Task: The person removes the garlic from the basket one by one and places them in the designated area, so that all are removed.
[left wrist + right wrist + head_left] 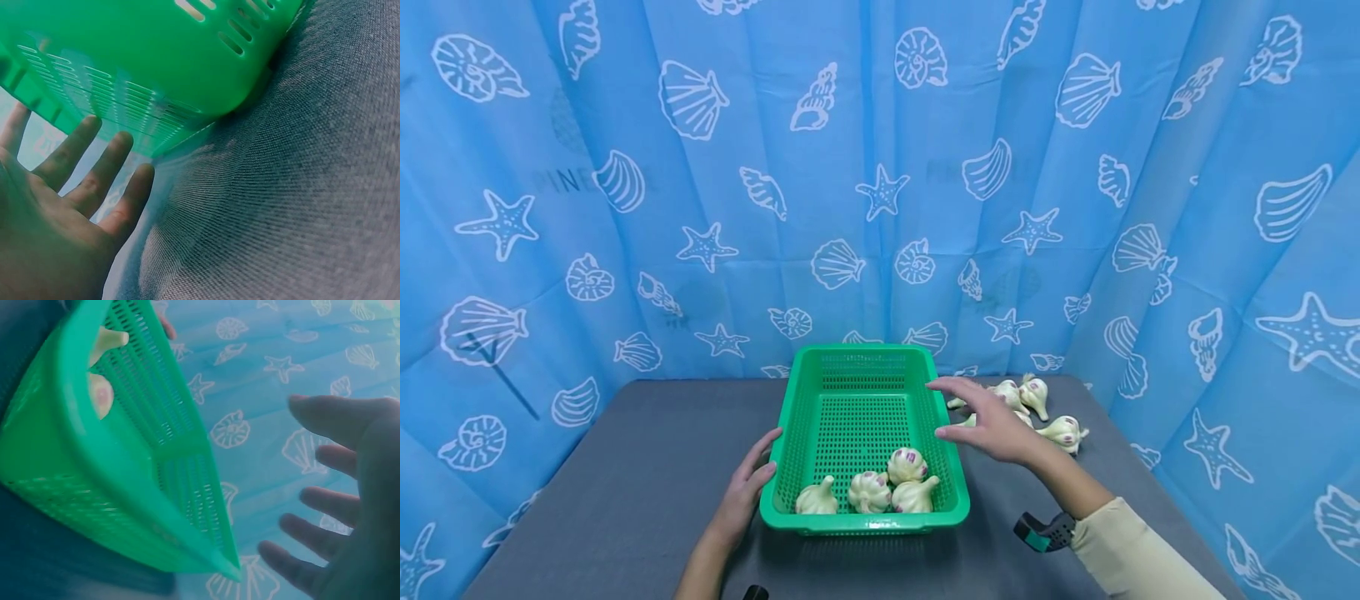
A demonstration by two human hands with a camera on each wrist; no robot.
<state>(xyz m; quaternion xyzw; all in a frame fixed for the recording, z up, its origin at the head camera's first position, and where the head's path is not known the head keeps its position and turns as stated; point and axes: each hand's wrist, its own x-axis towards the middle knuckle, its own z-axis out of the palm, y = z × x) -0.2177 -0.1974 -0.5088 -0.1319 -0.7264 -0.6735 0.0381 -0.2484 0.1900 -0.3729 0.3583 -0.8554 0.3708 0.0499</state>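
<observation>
A green plastic basket (pixel 850 425) with slotted walls stands on the grey tabletop. Several garlic bulbs (pixel 869 492) lie inside, along its near end. At the basket's left side is my left hand (pixel 737 500), its fingertips at the rim; the left wrist view shows its fingers (pixel 103 169) spread and fairly straight beside the wall. My right hand (pixel 996 421) hovers by the right rim with thumb and fingers apart and nothing between them. In the right wrist view a gap separates these fingers (pixel 319 537) from the basket (pixel 94 462).
More garlic bulbs (pixel 1063 433) lie on the table right of the basket, partly hidden behind my right hand. A blue curtain (pixel 880 250) with white shell prints hangs behind and at both sides of the grey table (pixel 647 467).
</observation>
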